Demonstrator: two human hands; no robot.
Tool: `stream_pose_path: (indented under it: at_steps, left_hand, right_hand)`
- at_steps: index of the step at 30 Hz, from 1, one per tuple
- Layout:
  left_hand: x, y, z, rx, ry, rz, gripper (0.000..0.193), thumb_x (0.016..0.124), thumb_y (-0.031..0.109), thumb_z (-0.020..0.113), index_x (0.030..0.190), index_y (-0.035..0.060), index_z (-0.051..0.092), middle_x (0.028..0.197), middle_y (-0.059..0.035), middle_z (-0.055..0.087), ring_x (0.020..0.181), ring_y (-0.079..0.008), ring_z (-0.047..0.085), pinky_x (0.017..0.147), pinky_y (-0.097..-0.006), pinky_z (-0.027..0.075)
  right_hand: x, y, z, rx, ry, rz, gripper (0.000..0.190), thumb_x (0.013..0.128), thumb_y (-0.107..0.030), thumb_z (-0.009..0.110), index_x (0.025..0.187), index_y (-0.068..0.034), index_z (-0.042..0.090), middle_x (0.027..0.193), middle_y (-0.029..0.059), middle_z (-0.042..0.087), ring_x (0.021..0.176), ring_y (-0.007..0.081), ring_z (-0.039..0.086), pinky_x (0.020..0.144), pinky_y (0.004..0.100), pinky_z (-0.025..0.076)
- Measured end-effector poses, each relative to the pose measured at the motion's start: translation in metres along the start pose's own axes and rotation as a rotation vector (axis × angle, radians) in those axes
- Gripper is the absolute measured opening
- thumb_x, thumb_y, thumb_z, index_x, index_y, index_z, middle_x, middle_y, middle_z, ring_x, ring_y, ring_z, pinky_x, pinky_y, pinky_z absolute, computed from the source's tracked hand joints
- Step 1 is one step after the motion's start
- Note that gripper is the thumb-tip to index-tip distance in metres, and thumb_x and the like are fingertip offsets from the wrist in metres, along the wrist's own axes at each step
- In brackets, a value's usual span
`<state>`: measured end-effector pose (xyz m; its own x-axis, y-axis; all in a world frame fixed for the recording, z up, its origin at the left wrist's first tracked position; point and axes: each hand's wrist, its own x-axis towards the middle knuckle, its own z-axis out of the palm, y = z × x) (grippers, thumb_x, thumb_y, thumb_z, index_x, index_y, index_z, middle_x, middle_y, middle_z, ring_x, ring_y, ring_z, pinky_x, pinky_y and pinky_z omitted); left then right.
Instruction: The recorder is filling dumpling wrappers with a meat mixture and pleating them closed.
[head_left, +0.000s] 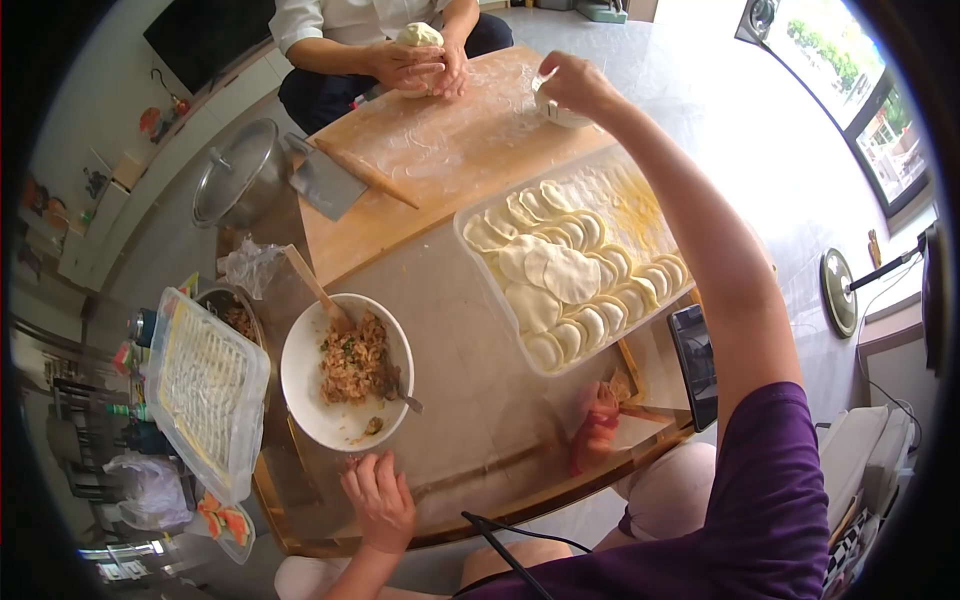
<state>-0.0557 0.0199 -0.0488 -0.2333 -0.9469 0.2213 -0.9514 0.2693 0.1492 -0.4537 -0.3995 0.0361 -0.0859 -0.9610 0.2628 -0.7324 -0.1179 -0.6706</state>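
My right hand (576, 86) reaches far out over a small white bowl (564, 115) at the right corner of a floured wooden board (450, 157); its fingertips are at the bowl's rim, and whether they hold anything is hidden. My left hand (381, 491) rests at the near table edge with bent fingers, just below a white bowl (296, 397) of chopped filling (356, 367) with a wooden spatula (304, 274) and a metal spoon (411, 402). Between my arms lies a plastic tray (491, 300) with rows of folded dumplings (592, 322) and several flat dough wrappers (570, 275) on them.
Across the board, another person's hands (420, 66) hold pale dough (420, 34). A cleaver (328, 184) and a rolling pin (367, 174) lie on the board's left. A lidded steel pot (238, 176), a ridged plastic lid (206, 390), a tablet (694, 367) and a red bag (596, 431) surround the work area.
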Motion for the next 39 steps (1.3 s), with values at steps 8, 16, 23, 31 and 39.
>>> stream_pose_path:
  at_steps: [8, 16, 23, 31, 39]
  left_hand:
    - [-0.001, 0.000, 0.001, 0.007, -0.007, -0.012, 0.035, 0.082, 0.004, 0.059, 0.115, -0.0045, 0.055, 0.110, -0.0197, 0.047, 0.099, -0.0370, 0.046, 0.088, -0.0474, 0.038]
    - [0.000, 0.000, -0.001, 0.003, -0.011, 0.006, 0.036, 0.081, 0.004, 0.060, 0.116, -0.0045, 0.054, 0.111, -0.0187, 0.047, 0.099, -0.0366, 0.046, 0.088, -0.0472, 0.037]
    - [-0.001, -0.001, -0.001, -0.012, -0.021, 0.000, 0.037, 0.080, 0.004, 0.061, 0.116, -0.0041, 0.054, 0.111, -0.0189, 0.047, 0.099, -0.0365, 0.046, 0.087, -0.0476, 0.037]
    - [0.001, -0.001, -0.002, 0.004, -0.032, 0.011, 0.038, 0.080, 0.004, 0.061, 0.116, -0.0045, 0.054, 0.110, -0.0198, 0.046, 0.098, -0.0371, 0.046, 0.087, -0.0484, 0.036]
    - [0.002, -0.002, -0.001, 0.003, -0.028, 0.022, 0.039, 0.080, 0.003, 0.060, 0.118, -0.0053, 0.054, 0.112, -0.0208, 0.045, 0.099, -0.0393, 0.046, 0.087, -0.0498, 0.037]
  right_hand:
    - [-0.016, -0.010, 0.049, -0.547, -0.372, -0.304, 0.027, 0.079, -0.023, 0.062, 0.101, -0.008, 0.067, 0.102, 0.0157, 0.069, 0.097, 0.0330, 0.066, 0.085, 0.0405, 0.052]
    - [-0.011, 0.011, 0.076, -0.406, -0.332, -0.053, 0.043, 0.078, -0.038, 0.068, 0.105, -0.004, 0.068, 0.106, 0.0154, 0.069, 0.102, 0.0305, 0.065, 0.089, 0.0409, 0.050]
    - [-0.030, -0.010, 0.096, -0.458, -0.272, -0.007, 0.040, 0.078, -0.033, 0.067, 0.107, -0.005, 0.066, 0.109, 0.0165, 0.067, 0.102, 0.0321, 0.064, 0.087, 0.0405, 0.050]
    - [-0.023, -0.015, 0.090, -0.350, 0.020, -0.066, 0.025, 0.086, -0.012, 0.053, 0.109, -0.007, 0.064, 0.113, 0.0193, 0.065, 0.105, 0.0351, 0.064, 0.088, 0.0424, 0.052]
    - [-0.012, 0.000, 0.092, -0.602, -0.124, -0.078, 0.025, 0.088, -0.012, 0.055, 0.108, -0.004, 0.067, 0.113, 0.0187, 0.065, 0.105, 0.0337, 0.064, 0.088, 0.0405, 0.053]
